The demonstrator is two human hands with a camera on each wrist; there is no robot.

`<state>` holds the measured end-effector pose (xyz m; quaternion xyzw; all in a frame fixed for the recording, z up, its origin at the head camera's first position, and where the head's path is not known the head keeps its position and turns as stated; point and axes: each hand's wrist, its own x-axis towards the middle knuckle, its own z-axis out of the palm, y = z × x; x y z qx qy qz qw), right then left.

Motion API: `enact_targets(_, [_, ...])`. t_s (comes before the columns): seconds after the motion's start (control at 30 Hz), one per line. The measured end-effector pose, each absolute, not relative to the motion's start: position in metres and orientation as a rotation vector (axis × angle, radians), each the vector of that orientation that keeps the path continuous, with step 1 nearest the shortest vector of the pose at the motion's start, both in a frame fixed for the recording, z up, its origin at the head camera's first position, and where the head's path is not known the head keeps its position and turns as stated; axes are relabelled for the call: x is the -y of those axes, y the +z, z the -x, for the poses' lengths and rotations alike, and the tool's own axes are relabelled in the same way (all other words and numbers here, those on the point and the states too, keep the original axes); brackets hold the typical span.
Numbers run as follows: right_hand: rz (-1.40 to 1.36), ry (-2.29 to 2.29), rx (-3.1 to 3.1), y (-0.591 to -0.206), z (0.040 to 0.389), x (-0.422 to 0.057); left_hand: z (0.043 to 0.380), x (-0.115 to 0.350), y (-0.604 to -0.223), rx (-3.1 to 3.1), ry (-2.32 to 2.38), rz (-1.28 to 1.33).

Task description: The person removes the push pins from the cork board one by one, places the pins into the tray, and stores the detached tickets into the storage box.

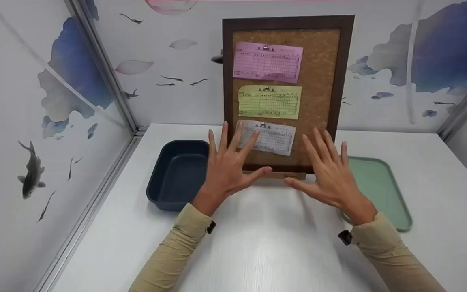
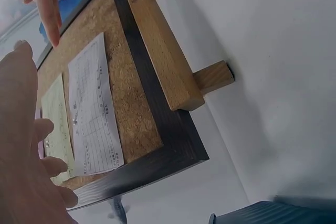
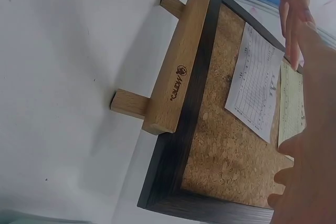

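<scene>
Both hands are raised with fingers spread in front of a dark-framed cork board [image 1: 318, 81]. My left hand [image 1: 227, 170] overlaps the board's lower left corner and part of the white form [image 1: 274, 140] in the head view. Near the lower right corner is my right hand [image 1: 333, 178], its thumb pointing inward. Neither hand holds anything. Above the white form, a yellow form [image 1: 270, 103] and a pink form [image 1: 268, 63] hang on the cork, each with a small metal clip or pin at its top. A wooden easel ledge [image 2: 163, 45] supports the board's bottom edge.
A dark blue bin [image 1: 176, 174] stands on the white table [image 1: 258, 251] left of the board. To the right lies a green tray [image 1: 379, 190], partly behind the right hand. Patterned wall panels [image 1: 185, 101] rise behind and beside the table.
</scene>
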<state>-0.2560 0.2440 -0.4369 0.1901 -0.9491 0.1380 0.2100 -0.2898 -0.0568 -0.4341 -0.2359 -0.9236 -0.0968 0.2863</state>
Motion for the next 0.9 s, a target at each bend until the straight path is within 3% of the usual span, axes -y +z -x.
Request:
enact_targets(0.5, [-0.557,0.38,2.593,-0.427,0.27,-0.252,0.305,0.067,-0.425,2.384,-0.332,0.585])
enact_targets(0.9, [-0.638,0.375,2.37,-0.377,0.292,-0.257,0.327,0.079,-0.396,2.23,-0.486,0.521])
